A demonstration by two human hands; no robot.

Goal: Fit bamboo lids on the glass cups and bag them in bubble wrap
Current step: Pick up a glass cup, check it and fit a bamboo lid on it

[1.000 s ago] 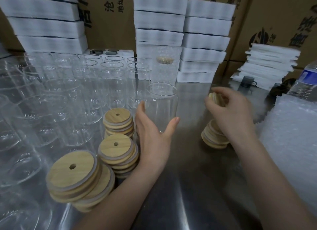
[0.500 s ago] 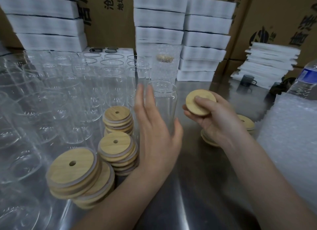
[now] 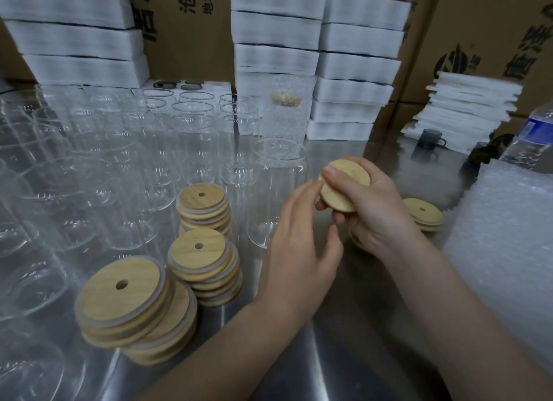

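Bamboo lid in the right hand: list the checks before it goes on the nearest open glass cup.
1. Grip: right hand holds the bamboo lid, ok.
2. Target: glass cup upright, mouth uncovered, ok.
3. Steadying: left hand open, fingertips near the lid, not gripping the cup, not ok.
4. Lid's seal side facing down: cannot tell.
5. Supplies: bubble wrap lies to the right, ok.

Cardboard boxes [image 3: 493, 26] line the back; white foam stacks [image 3: 275, 56] stand before them; a loose foam pile [image 3: 466, 107] sits right, beside a dark mug [image 3: 429, 137] and a water bottle [image 3: 535, 134], on the steel surface [image 3: 344, 355].
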